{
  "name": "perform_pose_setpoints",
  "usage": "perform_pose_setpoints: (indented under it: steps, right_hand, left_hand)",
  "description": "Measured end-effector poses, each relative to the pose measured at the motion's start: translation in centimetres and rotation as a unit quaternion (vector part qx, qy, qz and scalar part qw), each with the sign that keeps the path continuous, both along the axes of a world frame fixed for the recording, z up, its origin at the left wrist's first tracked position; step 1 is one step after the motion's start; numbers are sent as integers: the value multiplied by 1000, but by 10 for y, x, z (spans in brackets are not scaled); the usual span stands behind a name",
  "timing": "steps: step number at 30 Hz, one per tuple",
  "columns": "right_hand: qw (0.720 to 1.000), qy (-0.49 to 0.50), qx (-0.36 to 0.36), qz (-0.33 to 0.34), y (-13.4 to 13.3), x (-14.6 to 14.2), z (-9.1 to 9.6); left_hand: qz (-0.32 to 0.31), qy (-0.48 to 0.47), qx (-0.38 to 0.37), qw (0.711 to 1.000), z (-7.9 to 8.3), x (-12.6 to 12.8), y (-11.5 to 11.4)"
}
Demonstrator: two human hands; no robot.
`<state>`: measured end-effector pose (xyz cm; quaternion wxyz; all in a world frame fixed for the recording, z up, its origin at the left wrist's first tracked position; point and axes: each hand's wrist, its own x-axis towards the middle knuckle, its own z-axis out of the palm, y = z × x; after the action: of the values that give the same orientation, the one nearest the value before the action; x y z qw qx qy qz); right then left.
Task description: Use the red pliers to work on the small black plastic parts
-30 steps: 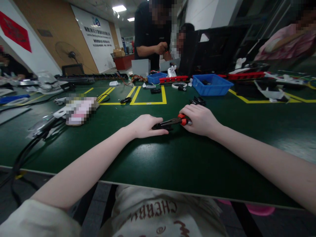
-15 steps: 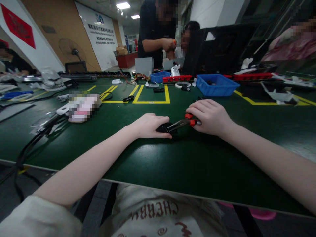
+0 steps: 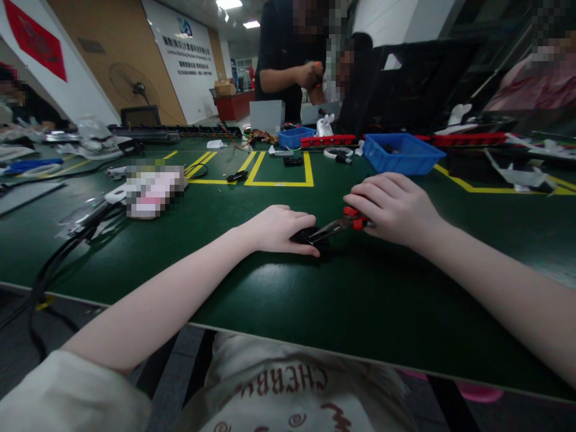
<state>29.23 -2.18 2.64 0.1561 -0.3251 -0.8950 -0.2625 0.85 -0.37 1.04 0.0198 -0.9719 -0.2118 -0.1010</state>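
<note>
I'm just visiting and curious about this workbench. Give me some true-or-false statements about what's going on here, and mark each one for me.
1. The right hand holds pliers with red handles. True.
2. The left hand is empty. False: it grips a small black part.
3. The tips of the pliers are at the black part. True.
4. The larger blue bin stands to the left of both hands. False: it stands beyond the right hand, farther back on the table.
5. The table is green, with yellow lines on it. True.
</note>
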Motion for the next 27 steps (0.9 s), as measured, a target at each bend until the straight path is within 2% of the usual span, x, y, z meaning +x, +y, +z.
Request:
perform_pose_setpoints:
  steps: [3, 7, 10, 14, 21, 27]
  right_hand:
    - [1000, -8, -12, 3, -4, -4, 4]
    - [999, -42, 7, 4, -7, -7, 5]
    - [998, -65, 17, -1, -4, -6, 3]
    - [999, -39, 13, -6, 2, -1, -5]
    - [994, 61, -94, -17, 7, -1, -12]
    - [983, 72, -168, -32, 5, -6, -13]
  left_hand:
    - [-4, 10, 9, 1000, 1, 1, -1]
    - [-11, 22, 15, 1000, 1, 1, -2]
    - [-7, 19, 13, 1000, 1, 1, -3]
    - [6, 15, -3, 1000, 2, 1, -3]
    - [17, -6, -20, 1000, 3, -2, -1]
    - [7, -20, -26, 999, 3, -3, -1]
